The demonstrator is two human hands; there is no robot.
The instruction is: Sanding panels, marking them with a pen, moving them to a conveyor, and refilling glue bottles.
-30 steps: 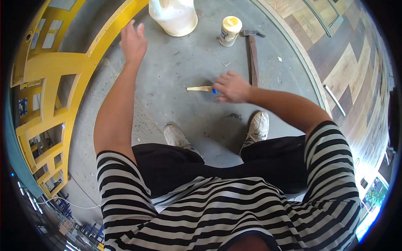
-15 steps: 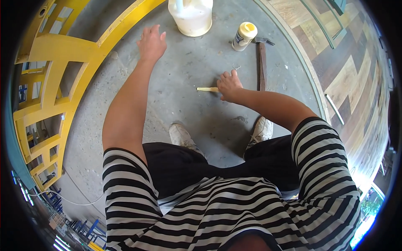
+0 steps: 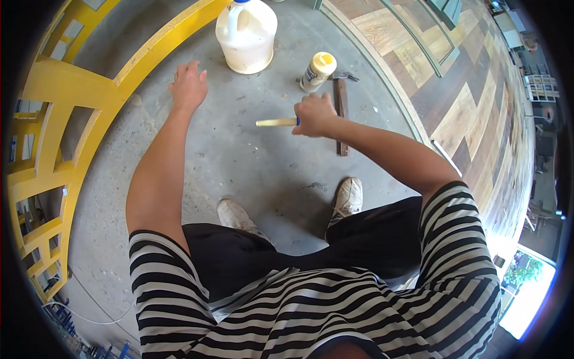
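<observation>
My right hand [image 3: 315, 115] is closed around a slim pale-yellow stick-like tool [image 3: 276, 122]. The tool points left, and a bit of blue shows beside my fingers; the rest is hidden in the hand. Just right of that hand a hammer [image 3: 341, 107] with a dark wooden handle lies on the floor. Beyond it stands a small white bottle [image 3: 317, 72] with a yellow top. My left hand [image 3: 188, 87] is held out with its fingers apart and nothing in it. It is nearest to a big whitish plastic jug [image 3: 246, 36] and a yellow frame.
The yellow metal frame [image 3: 95, 90] curves along my left side. On the right lies a raised wood-patterned panel [image 3: 454, 107] with a pale edge, bearing green strips [image 3: 412, 39]. My shoes [image 3: 348, 196] stand on the grey concrete floor [image 3: 227, 155]. A thin cable runs at the lower left.
The view has shifted, so floor things sit lower and further left. My right hand has moved right and away from me with the tool, nearer the hammer. My left hand stays outstretched.
</observation>
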